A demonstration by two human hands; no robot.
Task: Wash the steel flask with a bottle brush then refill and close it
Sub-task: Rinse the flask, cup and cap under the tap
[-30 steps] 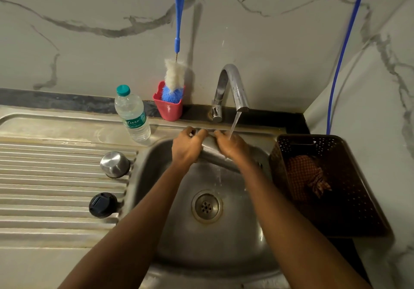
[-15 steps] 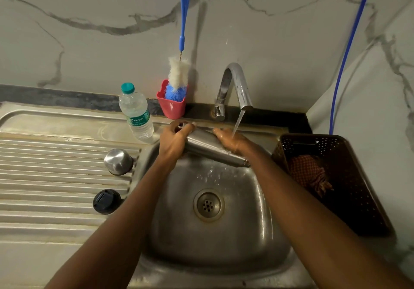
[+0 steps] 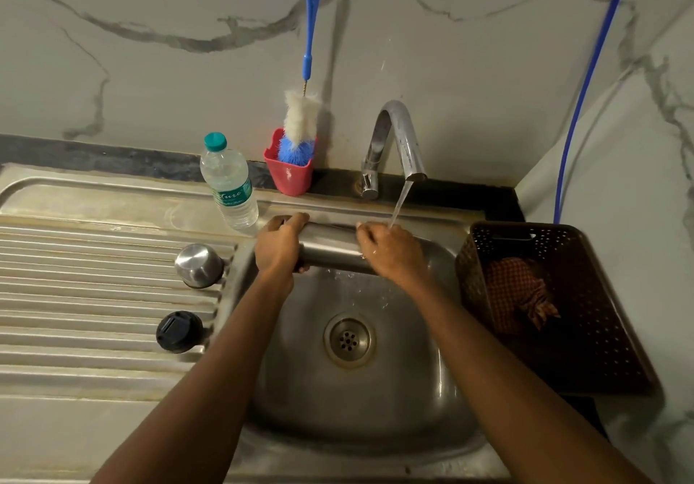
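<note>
The steel flask lies on its side over the back of the sink, held between both hands. My left hand grips its left end with the fingers curled over the top. My right hand wraps round its right part, right under the running water from the tap. The bottle brush, blue-handled with white and blue bristles, stands in a red cup against the wall. On the draining board sit the flask's steel cup and its black stopper.
A plastic water bottle with a green cap stands left of the red cup. A brown perforated basket holding a checked cloth sits right of the sink. A blue hose runs down the right wall.
The flask has levelled out from a tilt down to the right, now lying roughly horizontal. My right hand has slid further over it under the stream. Water keeps running.
</note>
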